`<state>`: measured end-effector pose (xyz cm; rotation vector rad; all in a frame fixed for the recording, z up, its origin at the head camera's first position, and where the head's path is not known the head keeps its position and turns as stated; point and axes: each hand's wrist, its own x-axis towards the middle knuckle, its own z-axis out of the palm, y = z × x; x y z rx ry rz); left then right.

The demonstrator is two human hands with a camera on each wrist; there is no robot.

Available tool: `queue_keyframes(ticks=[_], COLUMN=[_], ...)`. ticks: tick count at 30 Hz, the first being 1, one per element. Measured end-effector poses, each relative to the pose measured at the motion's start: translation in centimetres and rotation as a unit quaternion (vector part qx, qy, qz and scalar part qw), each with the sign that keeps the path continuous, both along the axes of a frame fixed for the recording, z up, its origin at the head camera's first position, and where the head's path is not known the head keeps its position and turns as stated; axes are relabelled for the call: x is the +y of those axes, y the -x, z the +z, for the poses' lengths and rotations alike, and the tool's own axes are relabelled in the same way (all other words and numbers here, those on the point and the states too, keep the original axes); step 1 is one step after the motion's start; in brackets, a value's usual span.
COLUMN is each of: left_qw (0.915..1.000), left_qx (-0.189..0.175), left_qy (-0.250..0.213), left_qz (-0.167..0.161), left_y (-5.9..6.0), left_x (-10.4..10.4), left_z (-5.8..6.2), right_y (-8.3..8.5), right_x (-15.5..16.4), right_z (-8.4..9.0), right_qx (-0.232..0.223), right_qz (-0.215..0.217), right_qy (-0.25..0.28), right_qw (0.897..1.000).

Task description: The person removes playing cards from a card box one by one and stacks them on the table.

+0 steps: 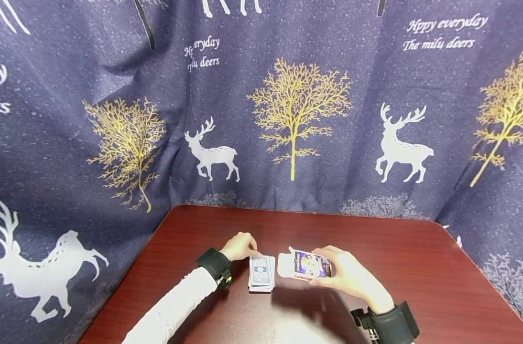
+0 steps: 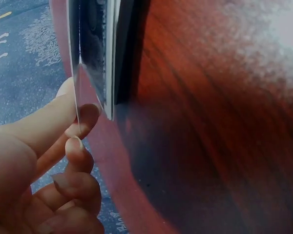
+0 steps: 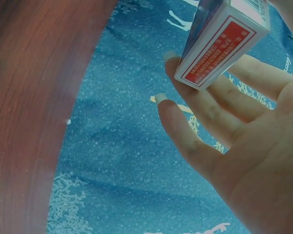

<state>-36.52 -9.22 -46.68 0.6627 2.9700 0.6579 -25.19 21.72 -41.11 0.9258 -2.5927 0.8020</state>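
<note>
A stack of playing cards [image 1: 261, 279] with blue patterned backs lies slightly uneven in front of me. At its far end, my left hand [image 1: 241, 246] pinches the edge of a playing card [image 2: 77, 92] between thumb and fingers. In the left wrist view that card stands apart from the stack [image 2: 110, 68] at its near corner. To the right of the cards, my right hand [image 1: 343, 267] grips a purple and white card box [image 1: 311, 265] by its right end. The box's white flap [image 1: 285, 265] sticks out toward the stack. A red printed panel on its side shows in the right wrist view.
The cards lie on a dark red wooden table [image 1: 201, 306] with rounded far corners. Behind it hangs a blue curtain [image 1: 253, 143] printed with white deer and yellow trees. Black bands [image 1: 214, 265] with small devices circle both wrists.
</note>
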Motion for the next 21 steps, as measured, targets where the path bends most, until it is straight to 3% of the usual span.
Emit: queue_keyframes(ticks=[16,21], left_qw=[0.9995,0.9967], left_qx=[0.007,0.017], left_qy=[-0.032,-0.075], left_qz=[0.002,-0.026], left_y=[-0.23,-0.91], left_x=[-0.32,-0.26], left_z=[-0.35,0.47], right_y=[0.15,0.21], right_x=[-0.33,-0.33], right_z=[-0.3,-0.37], right_qx=[-0.006,-0.009], right_qz=[0.003,0.003], right_qy=[0.003,-0.001], right_qw=[1.0,1.0])
